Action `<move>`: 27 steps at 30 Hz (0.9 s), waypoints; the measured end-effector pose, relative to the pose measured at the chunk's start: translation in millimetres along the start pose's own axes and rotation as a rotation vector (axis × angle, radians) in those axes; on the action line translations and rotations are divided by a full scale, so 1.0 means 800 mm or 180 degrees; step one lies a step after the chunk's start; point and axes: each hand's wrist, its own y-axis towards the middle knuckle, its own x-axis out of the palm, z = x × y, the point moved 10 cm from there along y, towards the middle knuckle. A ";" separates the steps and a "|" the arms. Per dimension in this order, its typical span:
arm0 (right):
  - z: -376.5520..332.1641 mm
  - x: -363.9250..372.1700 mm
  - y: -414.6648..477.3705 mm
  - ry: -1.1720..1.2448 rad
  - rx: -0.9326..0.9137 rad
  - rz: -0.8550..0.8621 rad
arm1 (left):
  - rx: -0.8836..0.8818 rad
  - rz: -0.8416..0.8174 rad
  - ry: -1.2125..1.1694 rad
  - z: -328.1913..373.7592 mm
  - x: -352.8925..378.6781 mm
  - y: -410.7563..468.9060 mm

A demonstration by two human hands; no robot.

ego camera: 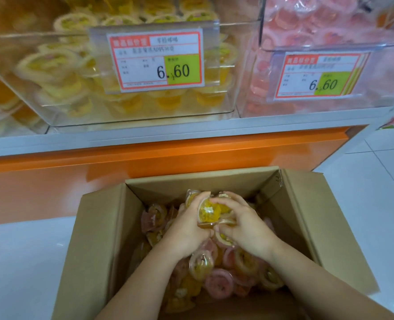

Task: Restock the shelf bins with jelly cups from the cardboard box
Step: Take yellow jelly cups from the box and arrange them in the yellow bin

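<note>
An open cardboard box [94, 229] stands on the floor below the shelf, holding several loose yellow and pink jelly cups [219, 282]. Inside the box, my left hand [186, 229] and my right hand [244, 227] are cupped together around a bunch of yellow jelly cups [208, 212], fingers curled over them from both sides. On the shelf above, a clear bin [59, 98] holds yellow jelly cups, and a second clear bin [256, 72] to its right holds pink ones.
Each bin front carries a price tag reading 6.60 [156, 60] [318, 76]. An orange panel [168, 155] runs under the white shelf edge. White tiled floor [376, 181] surrounds the box. The box flaps [325, 227] stand open to the sides.
</note>
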 end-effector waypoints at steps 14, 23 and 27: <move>-0.222 -0.095 -0.094 -0.0293 -0.0984 0.0466 | 0.1099 0.0505 0.0133 0.193 -0.117 -0.157; -0.399 -0.160 -0.151 -0.0365 -0.1810 0.0736 | 0.1477 0.0824 0.0127 0.316 -0.224 -0.265; -0.456 -0.190 -0.126 -0.0509 -0.1990 0.0872 | 0.1571 0.1133 0.0125 0.360 -0.277 -0.265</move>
